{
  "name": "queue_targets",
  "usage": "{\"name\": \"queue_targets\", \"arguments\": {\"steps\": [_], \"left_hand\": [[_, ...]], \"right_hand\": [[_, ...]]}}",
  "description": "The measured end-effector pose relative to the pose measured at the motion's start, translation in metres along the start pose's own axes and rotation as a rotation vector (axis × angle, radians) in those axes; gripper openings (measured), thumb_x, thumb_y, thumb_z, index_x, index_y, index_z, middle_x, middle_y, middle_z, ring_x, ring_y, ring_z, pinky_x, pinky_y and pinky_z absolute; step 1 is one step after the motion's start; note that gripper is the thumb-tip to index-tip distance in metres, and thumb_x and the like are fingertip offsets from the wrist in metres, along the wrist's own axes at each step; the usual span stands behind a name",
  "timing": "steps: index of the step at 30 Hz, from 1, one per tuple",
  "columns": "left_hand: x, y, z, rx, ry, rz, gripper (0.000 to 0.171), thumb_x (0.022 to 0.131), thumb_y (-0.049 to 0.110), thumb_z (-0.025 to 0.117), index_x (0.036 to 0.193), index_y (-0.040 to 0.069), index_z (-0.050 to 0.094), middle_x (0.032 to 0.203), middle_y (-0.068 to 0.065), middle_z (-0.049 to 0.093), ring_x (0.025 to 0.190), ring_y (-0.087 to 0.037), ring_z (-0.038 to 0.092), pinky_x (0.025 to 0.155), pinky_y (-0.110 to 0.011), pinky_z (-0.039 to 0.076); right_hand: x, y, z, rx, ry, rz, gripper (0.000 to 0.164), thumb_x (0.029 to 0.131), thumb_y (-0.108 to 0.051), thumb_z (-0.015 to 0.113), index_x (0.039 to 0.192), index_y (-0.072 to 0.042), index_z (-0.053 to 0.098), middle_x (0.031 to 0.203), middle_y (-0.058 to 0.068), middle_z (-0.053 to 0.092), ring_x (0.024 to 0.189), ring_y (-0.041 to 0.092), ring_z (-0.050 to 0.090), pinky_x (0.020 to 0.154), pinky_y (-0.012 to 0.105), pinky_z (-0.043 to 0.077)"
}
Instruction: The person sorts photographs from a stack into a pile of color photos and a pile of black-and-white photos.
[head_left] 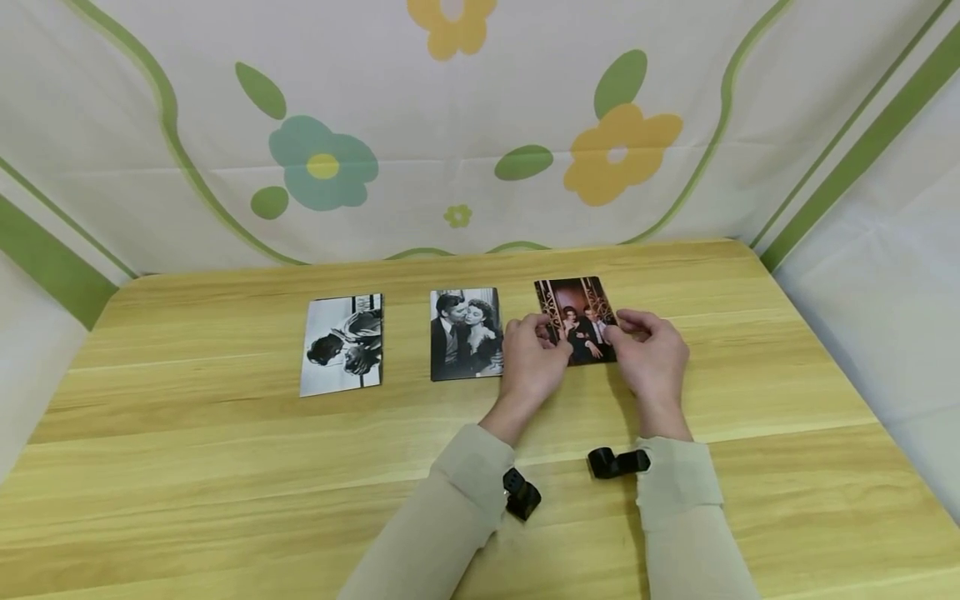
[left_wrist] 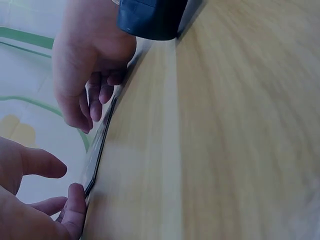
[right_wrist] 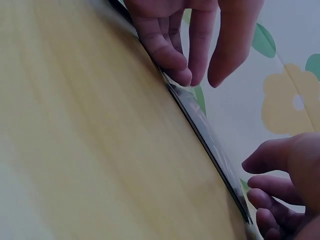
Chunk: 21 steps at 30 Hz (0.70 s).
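Note:
A colour photo card (head_left: 576,305) of a couple before ornate ironwork lies on the table, slightly turned. My left hand (head_left: 529,357) is at its left edge, fingertips right by the border and thumb over the picture in the head view. On the opposite side, my right hand (head_left: 656,357) has its thumb near the right edge, fingers loosely bent. Both wrist views show a gap between thumb and fingers on each hand. Left of my left hand lies a black-and-white photo card (head_left: 465,335) of an embracing couple, partly overlapped by that hand.
Farther left lies another black-and-white photo card (head_left: 342,348), its picture sideways. The wooden table (head_left: 225,467) meets a white cloth (head_left: 450,117) with flowers behind it. Black wrist devices (head_left: 618,462) hang at both sleeves.

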<state>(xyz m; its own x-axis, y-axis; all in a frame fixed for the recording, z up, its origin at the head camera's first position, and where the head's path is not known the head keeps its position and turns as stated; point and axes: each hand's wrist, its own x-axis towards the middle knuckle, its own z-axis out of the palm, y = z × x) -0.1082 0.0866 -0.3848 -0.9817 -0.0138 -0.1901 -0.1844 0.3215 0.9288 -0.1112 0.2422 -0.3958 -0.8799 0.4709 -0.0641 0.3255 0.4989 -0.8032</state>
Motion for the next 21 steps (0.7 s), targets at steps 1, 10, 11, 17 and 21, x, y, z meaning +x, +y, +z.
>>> {"name": "queue_targets", "arguments": {"steps": [1, 10, 11, 17, 21], "left_hand": [[0.0, 0.0, 0.0, -0.004, 0.003, -0.001, 0.05, 0.098, 0.01, 0.074, 0.145, 0.004, 0.063, 0.113, -0.008, 0.058, 0.086, -0.014, 0.055, 0.075, -0.025, 0.047], [-0.001, 0.005, -0.007, -0.038, 0.037, 0.04, 0.04, 0.097, 0.01, 0.075, 0.136, 0.004, 0.069, 0.116, -0.011, 0.064, 0.096, -0.016, 0.061, 0.084, -0.029, 0.056], [-0.002, 0.006, -0.009, -0.047, 0.035, 0.048, 0.039, 0.097, 0.011, 0.075, 0.135, 0.005, 0.07, 0.117, -0.011, 0.065, 0.097, -0.016, 0.063, 0.085, -0.028, 0.057], [-0.004, 0.008, -0.027, -0.155, 0.036, 0.082, 0.038, 0.095, 0.008, 0.077, 0.133, 0.003, 0.071, 0.121, -0.015, 0.07, 0.102, -0.022, 0.07, 0.086, -0.03, 0.061], [-0.005, 0.005, -0.045, -0.228, 0.063, 0.079, 0.039, 0.095, 0.007, 0.078, 0.133, 0.003, 0.071, 0.123, -0.015, 0.071, 0.105, -0.023, 0.07, 0.091, -0.033, 0.061]], "right_hand": [[-0.001, -0.001, 0.0, 0.003, 0.005, -0.009, 0.04, 0.095, -0.022, 0.077, 0.133, -0.01, 0.076, 0.126, 0.012, 0.075, 0.103, 0.02, 0.065, 0.074, 0.018, 0.048], [-0.007, -0.009, 0.007, 0.04, 0.029, -0.074, 0.035, 0.096, -0.024, 0.077, 0.13, -0.014, 0.078, 0.119, 0.008, 0.072, 0.093, 0.011, 0.059, 0.07, 0.018, 0.046], [-0.007, -0.011, 0.008, 0.059, 0.02, -0.079, 0.034, 0.097, -0.025, 0.077, 0.129, -0.014, 0.079, 0.117, 0.007, 0.073, 0.091, 0.008, 0.058, 0.069, 0.017, 0.046], [-0.012, -0.02, 0.013, 0.215, -0.095, -0.092, 0.034, 0.098, -0.023, 0.077, 0.131, -0.012, 0.077, 0.112, 0.002, 0.074, 0.092, 0.004, 0.063, 0.073, 0.013, 0.054], [-0.016, -0.023, 0.015, 0.246, -0.173, -0.135, 0.036, 0.101, -0.024, 0.076, 0.135, -0.012, 0.074, 0.12, 0.005, 0.074, 0.1, 0.007, 0.064, 0.082, 0.013, 0.053]]}}
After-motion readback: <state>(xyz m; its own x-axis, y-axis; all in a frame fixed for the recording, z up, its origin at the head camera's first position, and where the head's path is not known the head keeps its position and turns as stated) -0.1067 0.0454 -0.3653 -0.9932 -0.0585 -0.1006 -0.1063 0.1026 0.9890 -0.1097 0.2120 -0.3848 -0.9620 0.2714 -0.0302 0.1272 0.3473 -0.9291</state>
